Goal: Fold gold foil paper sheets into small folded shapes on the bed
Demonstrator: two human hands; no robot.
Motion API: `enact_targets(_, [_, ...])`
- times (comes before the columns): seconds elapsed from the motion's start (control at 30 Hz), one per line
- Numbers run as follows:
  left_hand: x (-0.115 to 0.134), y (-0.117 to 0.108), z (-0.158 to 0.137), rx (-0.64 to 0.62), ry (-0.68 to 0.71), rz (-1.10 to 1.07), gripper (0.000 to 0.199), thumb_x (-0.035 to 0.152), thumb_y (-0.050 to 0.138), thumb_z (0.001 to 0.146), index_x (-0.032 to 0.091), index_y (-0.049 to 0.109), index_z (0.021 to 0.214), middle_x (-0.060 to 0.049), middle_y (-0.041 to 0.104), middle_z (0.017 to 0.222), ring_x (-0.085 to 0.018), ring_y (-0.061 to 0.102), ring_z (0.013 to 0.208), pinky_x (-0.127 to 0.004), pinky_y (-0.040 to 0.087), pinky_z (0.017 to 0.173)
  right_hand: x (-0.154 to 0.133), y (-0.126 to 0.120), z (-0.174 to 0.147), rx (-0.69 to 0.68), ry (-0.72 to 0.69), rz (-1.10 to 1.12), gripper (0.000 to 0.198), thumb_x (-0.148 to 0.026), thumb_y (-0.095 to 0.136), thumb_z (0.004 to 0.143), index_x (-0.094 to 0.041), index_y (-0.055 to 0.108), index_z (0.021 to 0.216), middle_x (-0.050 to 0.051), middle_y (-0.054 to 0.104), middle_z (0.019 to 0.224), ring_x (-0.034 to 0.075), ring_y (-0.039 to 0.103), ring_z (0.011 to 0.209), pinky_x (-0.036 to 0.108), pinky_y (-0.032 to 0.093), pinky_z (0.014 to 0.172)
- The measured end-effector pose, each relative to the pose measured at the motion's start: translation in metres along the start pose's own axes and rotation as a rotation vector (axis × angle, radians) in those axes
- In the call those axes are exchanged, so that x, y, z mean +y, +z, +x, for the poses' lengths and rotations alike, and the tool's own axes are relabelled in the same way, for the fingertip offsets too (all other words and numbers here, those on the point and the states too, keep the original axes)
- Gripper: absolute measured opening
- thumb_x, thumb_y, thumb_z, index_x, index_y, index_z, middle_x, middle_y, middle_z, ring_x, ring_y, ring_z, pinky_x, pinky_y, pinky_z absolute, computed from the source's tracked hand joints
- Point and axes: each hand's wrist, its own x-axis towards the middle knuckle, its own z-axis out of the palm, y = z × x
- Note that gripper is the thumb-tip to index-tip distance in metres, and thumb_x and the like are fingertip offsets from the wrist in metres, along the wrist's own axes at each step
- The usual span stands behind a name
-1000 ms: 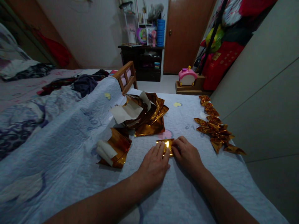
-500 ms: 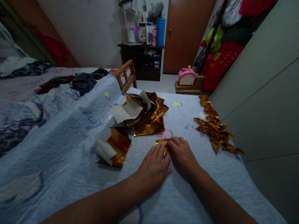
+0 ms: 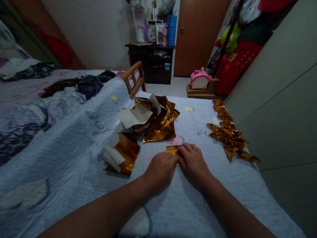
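A small piece of gold foil paper (image 3: 171, 150) lies on the light blue bedspread, partly covered by both hands. My left hand (image 3: 162, 168) has its fingers curled in at the paper's near edge. From the other side, my right hand (image 3: 194, 160) bends its fingers over the paper's right part, its fingertips close to the left hand's. A large fanned stack of gold foil paper (image 3: 159, 134) with pale backs sits beyond the hands. Left of them rests a smaller curled batch of gold foil sheets (image 3: 127, 152). Several folded gold pieces (image 3: 228, 132) form a row at the right edge.
The bedspread (image 3: 99, 195) covers the surface and rises in a slope on the left. A wooden bed rail (image 3: 133, 79) stands at the far end. Beyond are a dark cabinet (image 3: 151, 62) and a pink toy case (image 3: 199, 79). A pale panel (image 3: 277, 109) borders the right side.
My left hand's fingers, stretched over the paper before, are now curled in at its near edge. More of the gold paper shows. My right hand stays nearly in place, and the view has shifted slightly.
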Motion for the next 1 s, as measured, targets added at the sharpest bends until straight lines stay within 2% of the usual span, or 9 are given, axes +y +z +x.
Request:
enact_targets(0.17, [0.005, -0.003, 0.0, -0.028, -0.087, 0.019, 0.012, 0.017, 0.048, 0.096, 0.019, 0.06, 0.096, -0.006, 0.067, 0.094, -0.025, 0.061, 0.09, -0.041, 0.048, 0.083, -0.002, 0.001, -0.001, 0.015, -0.001, -0.017, 0.009, -0.026, 0.058, 0.096, -0.022, 0.061, 0.103, 0.007, 0.064, 0.111, 0.026, 0.051, 0.1, 0.039, 0.038, 0.087])
enact_targets(0.27, [0.008, -0.006, -0.001, 0.013, -0.13, 0.091, 0.01, 0.019, 0.051, 0.094, 0.019, 0.058, 0.101, -0.009, 0.062, 0.104, -0.028, 0.054, 0.099, -0.046, 0.045, 0.089, -0.003, 0.001, -0.002, 0.018, 0.006, -0.021, 0.01, -0.028, 0.056, 0.096, -0.022, 0.061, 0.103, 0.008, 0.063, 0.11, 0.026, 0.051, 0.1, 0.039, 0.038, 0.087])
enact_targets(0.37, [0.006, -0.005, -0.001, 0.052, -0.164, 0.069, 0.017, 0.02, 0.054, 0.093, 0.019, 0.055, 0.11, -0.01, 0.058, 0.115, -0.029, 0.048, 0.109, -0.048, 0.041, 0.098, -0.005, 0.001, -0.002, 0.007, 0.003, -0.023, 0.014, -0.031, 0.058, 0.094, -0.022, 0.06, 0.105, 0.008, 0.062, 0.111, 0.027, 0.05, 0.102, 0.04, 0.038, 0.088])
enact_targets(0.63, [-0.006, -0.008, 0.003, -0.046, -0.097, -0.095, 0.025, 0.013, 0.049, 0.094, 0.022, 0.056, 0.116, -0.006, 0.058, 0.122, -0.024, 0.048, 0.113, -0.043, 0.041, 0.099, -0.007, 0.001, -0.004, 0.01, 0.0, -0.021, 0.019, -0.034, 0.06, 0.092, -0.022, 0.059, 0.106, 0.009, 0.06, 0.111, 0.028, 0.049, 0.101, 0.042, 0.037, 0.089])
enact_targets(0.87, [-0.014, -0.006, 0.0, -0.057, -0.038, -0.08, 0.036, 0.017, 0.047, 0.098, 0.024, 0.05, 0.133, -0.007, 0.053, 0.135, -0.025, 0.045, 0.125, -0.045, 0.036, 0.11, -0.008, 0.0, -0.006, -0.008, 0.011, -0.03, 0.023, -0.034, 0.059, 0.092, -0.021, 0.059, 0.112, 0.01, 0.059, 0.116, 0.029, 0.049, 0.104, 0.043, 0.038, 0.093])
enact_targets(1.0, [-0.018, -0.002, -0.001, -0.078, -0.022, -0.05, 0.036, 0.019, 0.047, 0.099, 0.026, 0.049, 0.134, -0.007, 0.052, 0.137, -0.024, 0.045, 0.126, -0.045, 0.036, 0.111, -0.005, 0.001, -0.008, 0.015, 0.022, -0.003, 0.029, -0.036, 0.059, 0.093, -0.024, 0.058, 0.12, 0.011, 0.056, 0.124, 0.029, 0.048, 0.112, 0.045, 0.038, 0.097])
